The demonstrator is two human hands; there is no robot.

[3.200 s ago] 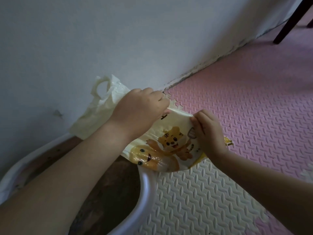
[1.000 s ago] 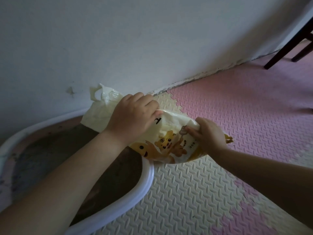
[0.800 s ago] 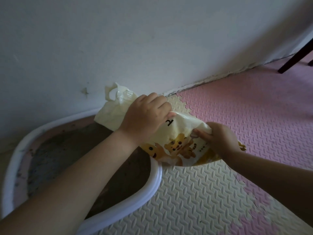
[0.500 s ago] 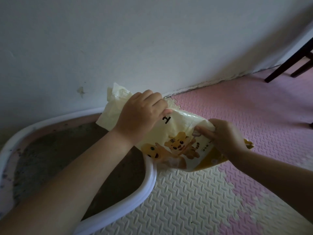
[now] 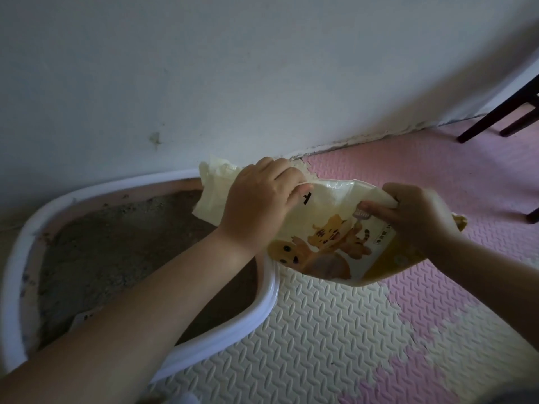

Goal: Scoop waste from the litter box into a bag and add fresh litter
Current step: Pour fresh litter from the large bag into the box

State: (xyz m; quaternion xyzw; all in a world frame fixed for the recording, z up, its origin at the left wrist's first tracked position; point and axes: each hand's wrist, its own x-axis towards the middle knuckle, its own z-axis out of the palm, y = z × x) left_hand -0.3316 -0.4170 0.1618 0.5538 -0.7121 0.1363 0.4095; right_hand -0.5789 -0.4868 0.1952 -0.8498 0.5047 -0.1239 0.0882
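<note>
Grip: the left hand [image 5: 259,205] and right hand [image 5: 414,217] both clutch the cat litter bag [image 5: 329,237], held tilted over the litter box [image 5: 268,290] rim's right edge. Judged step: adding fresh litter; next, tip the mouth lower over the box.

Glossy crinkled plastic litter bag [image 5: 329,228], smooth shiny plastic litter box [image 5: 268,295] rim, grainy litter [image 5: 116,246], embossed foam mat [image 5: 335,330]
</note>
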